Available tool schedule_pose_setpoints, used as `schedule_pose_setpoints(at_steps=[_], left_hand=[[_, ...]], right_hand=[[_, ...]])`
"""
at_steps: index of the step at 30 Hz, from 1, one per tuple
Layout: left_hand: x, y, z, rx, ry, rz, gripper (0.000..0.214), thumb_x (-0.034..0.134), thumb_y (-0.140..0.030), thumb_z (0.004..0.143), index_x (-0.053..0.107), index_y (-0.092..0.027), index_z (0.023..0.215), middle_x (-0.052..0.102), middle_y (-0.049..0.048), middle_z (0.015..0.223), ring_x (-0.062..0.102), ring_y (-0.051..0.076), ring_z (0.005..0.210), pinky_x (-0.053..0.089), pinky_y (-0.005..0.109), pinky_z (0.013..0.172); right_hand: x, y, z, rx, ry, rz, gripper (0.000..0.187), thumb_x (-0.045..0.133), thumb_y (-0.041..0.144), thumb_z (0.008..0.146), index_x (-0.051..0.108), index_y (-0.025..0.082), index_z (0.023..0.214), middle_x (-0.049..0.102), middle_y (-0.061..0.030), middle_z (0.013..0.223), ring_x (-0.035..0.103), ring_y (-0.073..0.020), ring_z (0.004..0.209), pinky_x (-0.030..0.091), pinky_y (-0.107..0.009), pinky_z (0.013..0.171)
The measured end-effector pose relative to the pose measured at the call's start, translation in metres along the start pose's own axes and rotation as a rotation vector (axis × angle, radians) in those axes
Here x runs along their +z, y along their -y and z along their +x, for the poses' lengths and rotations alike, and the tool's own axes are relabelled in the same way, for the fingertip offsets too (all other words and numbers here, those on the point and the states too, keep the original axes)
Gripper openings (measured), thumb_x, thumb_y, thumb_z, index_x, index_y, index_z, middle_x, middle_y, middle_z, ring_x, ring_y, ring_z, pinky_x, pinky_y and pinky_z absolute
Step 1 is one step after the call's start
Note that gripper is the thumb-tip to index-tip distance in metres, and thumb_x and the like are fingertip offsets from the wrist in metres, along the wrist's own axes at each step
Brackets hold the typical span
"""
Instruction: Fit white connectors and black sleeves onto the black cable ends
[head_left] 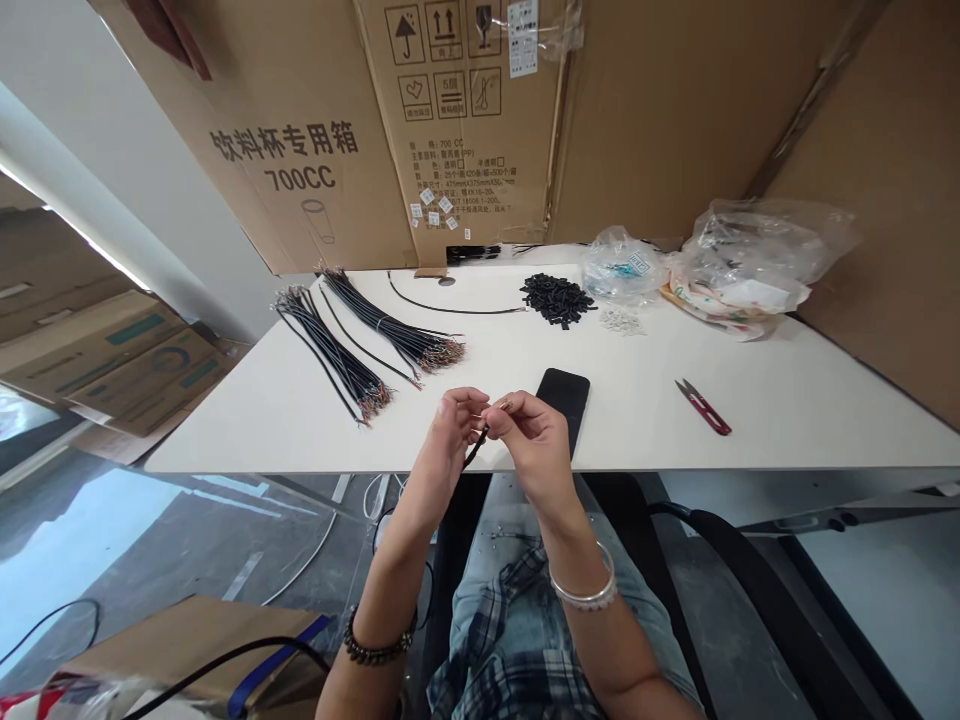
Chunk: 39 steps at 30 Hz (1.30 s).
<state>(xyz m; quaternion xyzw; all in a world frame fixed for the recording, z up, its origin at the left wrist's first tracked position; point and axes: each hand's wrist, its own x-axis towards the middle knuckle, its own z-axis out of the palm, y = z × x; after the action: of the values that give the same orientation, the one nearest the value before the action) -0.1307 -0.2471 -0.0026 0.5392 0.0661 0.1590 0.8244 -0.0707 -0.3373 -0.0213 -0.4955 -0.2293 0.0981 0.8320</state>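
Observation:
Both hands meet over the front edge of the white table [630,420]. A black cable [475,447] runs up between them, its lower part hidden behind my left wrist. My right hand [534,432] pinches the cable near its end, where small copper-coloured wire tips [505,405] show. My left hand [456,422] is curled around the same cable, its fingertips close to the right thumb. Just behind my right hand lies a black phone [568,395], partly covered by it. To the left are two bundles of black cables [337,360] [394,325] with bare wire ends.
A single cable [450,310] lies near a pile of short black pieces [557,300]. Small white pieces [622,321] and plastic bags [765,260] are at back right. Red thread snips [703,406] lie right. Cardboard [465,150] walls the table's back.

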Motion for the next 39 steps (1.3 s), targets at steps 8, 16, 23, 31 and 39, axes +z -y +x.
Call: schedule_pose_setpoints(at_steps=[8,16,23,31,39], left_hand=[[-0.002,0.007,0.006,-0.029,-0.166,-0.271,0.020,0.057,-0.021,0.069,0.049,-0.019,0.087,0.052,0.0013,0.085,0.055,0.011,0.077,0.046,0.024,0.076],[-0.004,0.016,0.008,-0.003,0.105,-0.122,0.052,0.045,0.004,0.043,0.056,-0.019,0.089,0.057,0.0008,0.095,0.053,0.011,0.090,0.043,0.020,0.078],[-0.015,0.027,0.013,0.050,0.408,0.013,0.041,0.058,-0.003,0.075,0.053,-0.028,0.107,0.053,0.0000,0.112,0.053,0.013,0.102,0.042,0.026,0.091],[-0.026,0.022,0.017,-0.004,0.563,0.329,0.021,0.051,-0.024,0.096,0.048,-0.022,0.117,0.055,0.0058,0.109,0.057,0.016,0.100,0.043,0.033,0.092],[-0.019,0.016,0.015,-0.005,0.496,0.611,0.037,0.039,-0.043,0.101,0.054,-0.015,0.081,0.039,-0.0033,0.066,0.032,0.010,0.058,0.026,0.026,0.056]], right_hand=[[-0.005,-0.002,0.003,-0.035,-0.113,0.012,0.027,0.077,0.038,0.074,0.063,0.016,0.069,0.064,-0.0016,0.069,0.057,-0.0125,0.067,0.047,-0.026,0.065],[-0.009,0.001,0.006,-0.045,-0.153,0.065,0.031,0.077,0.042,0.074,0.062,0.016,0.069,0.064,-0.0010,0.068,0.057,-0.0119,0.063,0.047,-0.025,0.061],[-0.015,0.006,0.005,-0.010,-0.166,0.099,0.033,0.079,0.043,0.073,0.062,0.016,0.069,0.063,-0.0010,0.068,0.057,-0.0102,0.062,0.045,-0.020,0.053],[-0.019,0.011,0.004,-0.012,-0.168,0.103,0.033,0.079,0.044,0.073,0.061,0.017,0.069,0.061,-0.0008,0.066,0.054,-0.0107,0.059,0.044,-0.021,0.050],[-0.025,0.009,0.009,-0.082,-0.147,0.044,0.030,0.076,0.044,0.077,0.063,0.018,0.069,0.064,-0.0019,0.071,0.057,-0.0116,0.066,0.047,-0.024,0.062]])
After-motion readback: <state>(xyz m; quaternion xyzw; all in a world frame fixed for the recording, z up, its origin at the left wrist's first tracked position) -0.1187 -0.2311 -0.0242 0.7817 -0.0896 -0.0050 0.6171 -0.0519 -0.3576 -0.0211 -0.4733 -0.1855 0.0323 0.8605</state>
